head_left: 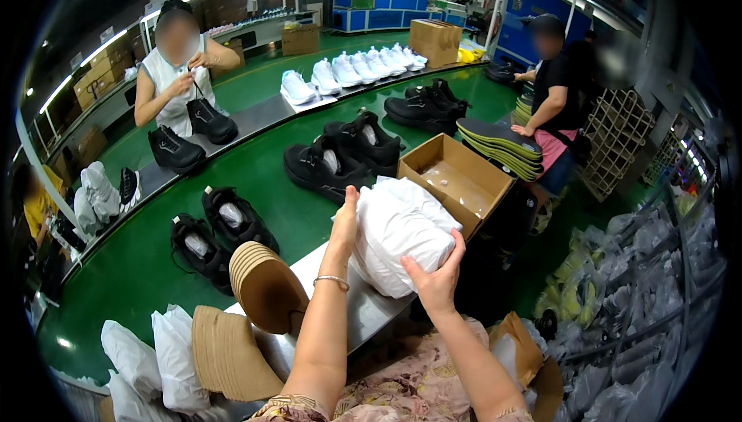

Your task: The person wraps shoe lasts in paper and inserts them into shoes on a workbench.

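Observation:
A bulky bundle of crinkled white paper point(406, 229) is held between my two hands, above the metal bench edge. My left hand point(345, 225) presses on its left side, thumb upward, and a bracelet circles that wrist. Gripping its lower right corner is my right hand point(439, 277), with thumb and fingers spread around it. What the paper wraps is hidden. Just beyond the bundle stands an open brown cardboard box point(456, 178) with a little pale material on its bottom. Stacked curved brown cardboard inserts point(267, 287) stand left of my left forearm.
Pairs of black shoes point(220, 236) stand on the green conveyor belt point(255, 167), stuffed with pale filling. White shoes point(359, 66) line the far ledge. Across the belt a person point(182, 74) handles a black shoe. At right another person point(549, 82) stands by stacked insoles point(498, 148). Plastic-bagged items point(618, 306) fill a rack.

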{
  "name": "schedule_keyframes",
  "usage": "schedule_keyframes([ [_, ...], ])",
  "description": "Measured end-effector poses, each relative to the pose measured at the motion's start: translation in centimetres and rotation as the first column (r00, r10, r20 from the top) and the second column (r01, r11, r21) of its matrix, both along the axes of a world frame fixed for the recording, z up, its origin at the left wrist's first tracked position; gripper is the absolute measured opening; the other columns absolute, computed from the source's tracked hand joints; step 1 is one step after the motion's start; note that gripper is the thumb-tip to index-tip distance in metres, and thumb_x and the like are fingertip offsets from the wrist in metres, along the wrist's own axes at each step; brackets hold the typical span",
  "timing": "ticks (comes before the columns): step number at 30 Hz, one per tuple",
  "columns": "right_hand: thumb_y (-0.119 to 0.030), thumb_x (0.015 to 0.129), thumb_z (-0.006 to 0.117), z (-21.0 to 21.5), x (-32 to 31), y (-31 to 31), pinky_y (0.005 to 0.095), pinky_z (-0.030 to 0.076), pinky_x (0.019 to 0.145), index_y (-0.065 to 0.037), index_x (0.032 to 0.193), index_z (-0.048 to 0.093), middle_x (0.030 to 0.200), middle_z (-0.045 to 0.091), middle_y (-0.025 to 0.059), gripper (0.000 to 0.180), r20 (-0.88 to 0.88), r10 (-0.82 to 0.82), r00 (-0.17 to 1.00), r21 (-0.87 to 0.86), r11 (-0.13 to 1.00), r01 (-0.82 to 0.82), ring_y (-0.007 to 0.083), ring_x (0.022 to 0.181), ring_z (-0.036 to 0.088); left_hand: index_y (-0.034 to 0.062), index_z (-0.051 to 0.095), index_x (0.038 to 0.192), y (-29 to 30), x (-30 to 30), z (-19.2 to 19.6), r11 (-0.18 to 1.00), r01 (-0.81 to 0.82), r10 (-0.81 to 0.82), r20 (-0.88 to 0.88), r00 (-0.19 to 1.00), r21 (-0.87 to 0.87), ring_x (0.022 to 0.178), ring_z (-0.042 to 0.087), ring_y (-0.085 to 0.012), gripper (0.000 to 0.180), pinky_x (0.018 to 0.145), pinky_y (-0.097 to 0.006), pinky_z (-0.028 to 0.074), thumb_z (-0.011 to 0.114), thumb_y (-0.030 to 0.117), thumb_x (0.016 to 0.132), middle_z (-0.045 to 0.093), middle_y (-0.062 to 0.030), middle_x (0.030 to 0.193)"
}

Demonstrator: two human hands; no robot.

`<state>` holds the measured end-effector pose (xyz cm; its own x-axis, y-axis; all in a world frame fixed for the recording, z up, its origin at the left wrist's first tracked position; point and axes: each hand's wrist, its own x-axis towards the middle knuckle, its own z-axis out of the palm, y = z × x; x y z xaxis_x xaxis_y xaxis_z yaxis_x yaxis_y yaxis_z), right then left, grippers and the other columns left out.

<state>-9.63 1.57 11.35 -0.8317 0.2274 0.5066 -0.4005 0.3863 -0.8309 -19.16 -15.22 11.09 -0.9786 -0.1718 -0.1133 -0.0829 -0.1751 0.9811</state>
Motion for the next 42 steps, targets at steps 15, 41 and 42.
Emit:
schedule_keyframes([
  [15,-0.023,0.064,0.076,1.9,1.9,0.3,0.0415,0.029,0.101,-0.001,0.136,0.01,0.13,0.029,0.0283,0.1,0.12,0.008,0.993,0.216,0.976,-0.034,0.0397,0.121,0.033,-0.0042,0.033,0.132,0.8,-0.8,-2.2,0.89,-0.21,0.128,-0.22,0.967,-0.406,0.127,0.031,-0.0339,0.069,0.103,-0.036,0.025,0.041,0.049,0.088,0.036,-0.0252,0.133],
  [41,-0.02,0.088,0.053,2.0,6.8,-9.7,0.0264,0.044,0.068,0.002,0.097,0.057,0.078,0.06,0.0091,0.024,0.197,0.675,0.711,-0.306,0.731,-0.61,0.0155,0.073,0.056,0.0091,0.062,0.101,-6.7,17.1,7.7,0.364,-0.333,0.278,-0.24,0.93,-0.87,0.098,0.048,-0.0327,0.036,0.084,-0.04,0.041,0.059,0.037,0.079,0.056,-0.0144,0.103],
  [42,-0.022,0.089,0.052,2.0,6.3,-10.3,0.0259,0.044,0.068,0.001,0.098,0.057,0.078,0.06,0.0082,0.026,0.197,0.677,0.709,-0.296,0.731,-0.615,0.0139,0.073,0.055,0.0084,0.062,0.101,-6.8,16.8,7.1,0.397,-0.368,0.274,-0.275,0.922,-0.841,0.099,0.047,-0.033,0.036,0.084,-0.041,0.04,0.058,0.037,0.079,0.055,-0.0142,0.104],
])
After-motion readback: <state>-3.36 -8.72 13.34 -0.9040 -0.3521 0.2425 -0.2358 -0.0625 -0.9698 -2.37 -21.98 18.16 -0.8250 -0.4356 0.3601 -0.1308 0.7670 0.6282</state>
